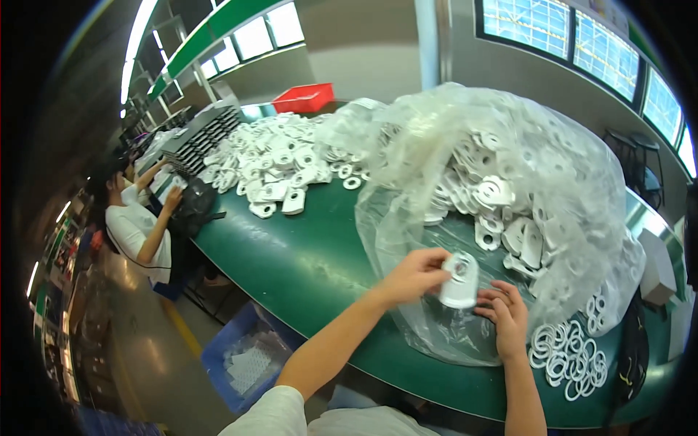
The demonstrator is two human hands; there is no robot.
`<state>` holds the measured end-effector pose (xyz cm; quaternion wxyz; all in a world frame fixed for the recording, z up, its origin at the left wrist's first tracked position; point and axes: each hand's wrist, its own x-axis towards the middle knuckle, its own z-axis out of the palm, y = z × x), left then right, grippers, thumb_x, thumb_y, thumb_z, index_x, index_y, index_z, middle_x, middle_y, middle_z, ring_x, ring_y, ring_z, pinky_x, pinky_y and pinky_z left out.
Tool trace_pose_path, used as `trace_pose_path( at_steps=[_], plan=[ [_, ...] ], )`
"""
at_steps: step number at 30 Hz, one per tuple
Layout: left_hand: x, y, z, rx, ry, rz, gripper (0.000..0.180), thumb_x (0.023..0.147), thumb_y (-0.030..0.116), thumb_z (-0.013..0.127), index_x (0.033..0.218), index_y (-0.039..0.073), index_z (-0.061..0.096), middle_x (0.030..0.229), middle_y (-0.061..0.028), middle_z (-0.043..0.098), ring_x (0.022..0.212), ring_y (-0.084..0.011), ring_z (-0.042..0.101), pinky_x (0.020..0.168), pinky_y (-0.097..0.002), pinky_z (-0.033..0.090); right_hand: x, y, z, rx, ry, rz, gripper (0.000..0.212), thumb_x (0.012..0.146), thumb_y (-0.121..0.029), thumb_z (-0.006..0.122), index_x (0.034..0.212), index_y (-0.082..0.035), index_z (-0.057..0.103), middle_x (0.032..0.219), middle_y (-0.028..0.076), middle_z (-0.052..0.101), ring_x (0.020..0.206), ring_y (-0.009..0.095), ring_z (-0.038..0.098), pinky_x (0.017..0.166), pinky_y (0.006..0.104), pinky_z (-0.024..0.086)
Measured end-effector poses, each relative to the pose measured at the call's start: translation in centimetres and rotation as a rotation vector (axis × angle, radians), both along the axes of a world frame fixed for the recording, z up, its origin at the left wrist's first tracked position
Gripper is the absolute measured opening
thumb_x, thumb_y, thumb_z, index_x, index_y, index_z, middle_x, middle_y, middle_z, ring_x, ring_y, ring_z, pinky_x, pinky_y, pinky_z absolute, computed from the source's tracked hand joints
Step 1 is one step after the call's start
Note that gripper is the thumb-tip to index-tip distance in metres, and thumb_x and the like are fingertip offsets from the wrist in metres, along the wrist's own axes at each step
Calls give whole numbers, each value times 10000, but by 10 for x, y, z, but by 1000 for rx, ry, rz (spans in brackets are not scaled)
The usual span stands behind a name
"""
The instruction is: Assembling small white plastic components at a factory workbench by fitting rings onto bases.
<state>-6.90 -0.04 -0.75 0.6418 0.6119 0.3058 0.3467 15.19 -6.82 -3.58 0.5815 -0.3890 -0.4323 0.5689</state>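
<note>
A white plastic part [459,287] with rounded ends and a round hole near its top is pinched between the thumb and fingers of my left hand [420,276]. It is held up over the clear plastic bag's near edge and looks slightly blurred. Just right of it, my right hand [507,314] has its fingers curled, the tips close to the part's lower right edge. Whether those fingers hold anything small is hidden. Beyond both hands, the large clear bag [582,174] lies open toward me, with many similar white parts [502,192] spilling from its mouth.
White rings [567,356] lie in a pile at the right on the green table [276,247]. Farther left are a heap of white parts [280,152], stacked dark trays [200,142] and a red bin [304,97]. A co-worker [142,225] sits left; a blue bin [218,356] stands below the edge.
</note>
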Motion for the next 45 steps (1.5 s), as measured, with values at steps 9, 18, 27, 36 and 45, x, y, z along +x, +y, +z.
trace_pose_path(
  at_steps=[9, 18, 27, 36, 45],
  plan=[
    [-225, 57, -6, 44, 342, 973, 97, 844, 93, 557, 810, 9, 591, 544, -33, 536, 430, -122, 485, 406, -248, 373, -6, -1, -1, 0, -164, -5, 155, 886, -28, 518, 1021, 28, 571, 962, 119, 625, 844, 178, 616, 689, 273, 514],
    [-144, 90, 36, 648, 616, 767, 302, 782, 19, 622, 1081, -25, 611, 1017, -120, 641, 808, -164, 644, 639, -277, 524, -8, 3, -3, -19, -268, -13, 131, 889, -37, 523, 973, 35, 592, 924, 111, 640, 818, 167, 623, 693, 270, 514],
    [88, 78, -6, 1252, 736, 530, 201, 703, 46, 677, 903, 60, 679, 910, -92, 553, 902, -281, 561, 751, -352, 498, -6, 1, -6, 9, -213, 33, 140, 888, -3, 500, 997, 36, 578, 921, 108, 630, 817, 164, 620, 701, 272, 521],
    [87, 62, 44, 669, 315, 634, 111, 773, 94, 672, 833, 4, 651, 721, -115, 631, 604, -244, 605, 589, -336, 466, -5, -4, -2, 133, -247, -164, 361, 841, 44, 539, 1192, 0, 466, 1084, 135, 560, 894, 160, 595, 702, 270, 522],
    [96, 22, 68, 1294, 593, 718, 119, 750, 65, 683, 849, 10, 645, 695, -88, 610, 582, -230, 587, 546, -329, 452, -10, -2, 8, 332, -437, -394, 680, 777, -35, 670, 1365, -11, 330, 1267, 165, 482, 1131, 233, 519, 849, 324, 500]
  ],
)
